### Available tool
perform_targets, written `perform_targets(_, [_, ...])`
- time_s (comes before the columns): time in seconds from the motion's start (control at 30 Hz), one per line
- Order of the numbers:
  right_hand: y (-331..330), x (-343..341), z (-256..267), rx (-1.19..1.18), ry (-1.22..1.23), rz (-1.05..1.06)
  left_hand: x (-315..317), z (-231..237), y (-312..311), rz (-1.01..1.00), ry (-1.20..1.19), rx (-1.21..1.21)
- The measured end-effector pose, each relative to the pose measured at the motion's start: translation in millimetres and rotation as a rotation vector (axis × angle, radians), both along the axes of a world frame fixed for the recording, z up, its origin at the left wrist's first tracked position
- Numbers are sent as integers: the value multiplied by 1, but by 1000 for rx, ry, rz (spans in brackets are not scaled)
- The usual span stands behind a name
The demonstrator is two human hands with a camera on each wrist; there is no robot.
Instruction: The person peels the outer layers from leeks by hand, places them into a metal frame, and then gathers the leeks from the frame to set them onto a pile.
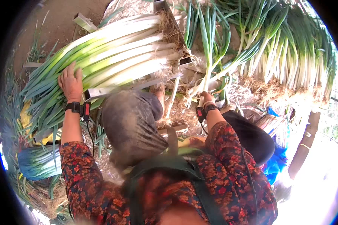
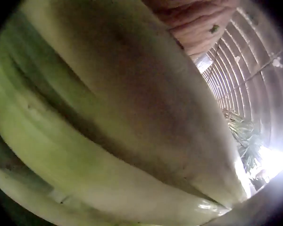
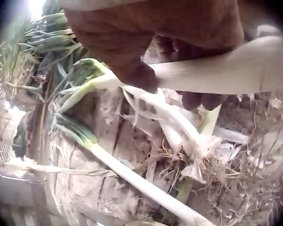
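A thick bundle of leeks (image 1: 112,56) lies in a metal frame (image 1: 137,85), roots to the right and green leaves to the left. My left hand (image 1: 70,85) rests on its leaves with fingers spread. In the left wrist view, pale green stalks (image 2: 146,108) fill most of the picture, and part of the hand (image 2: 200,23) shows at the top. To the right of the bundle, my right hand (image 1: 207,99) grips a leek. The right wrist view has this hand (image 3: 165,28) with thumb and fingers around a white stalk (image 3: 226,71).
Many loose leeks (image 1: 285,48) lie in a heap at the upper right, roots toward me. Single stalks (image 3: 141,183) lie on the ground below the right hand. A tied bundle (image 1: 39,162) is at the lower left. A wooden board (image 1: 305,144) stands at the right.
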State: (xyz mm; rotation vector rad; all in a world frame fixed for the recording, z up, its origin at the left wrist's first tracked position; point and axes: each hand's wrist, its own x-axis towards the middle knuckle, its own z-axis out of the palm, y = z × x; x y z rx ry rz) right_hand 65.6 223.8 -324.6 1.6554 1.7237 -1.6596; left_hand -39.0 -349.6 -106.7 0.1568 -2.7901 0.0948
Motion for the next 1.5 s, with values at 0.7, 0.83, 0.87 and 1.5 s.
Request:
perform_targets(0.7, [-212, -99, 340, 455, 1012, 898, 0, 17, 9, -176, 19, 195])
perform_targets(0.83, [-308, -149, 353, 702, 899, 1356, 1, 16, 11, -205, 109, 250])
perform_targets(0.87, [-326, -166, 324, 783, 946, 1428, 2, 16, 13, -211, 137, 269])
perform_targets(1.5, [-247, -228, 201, 1156, 646, 1702, 11, 32, 29, -222, 206, 95])
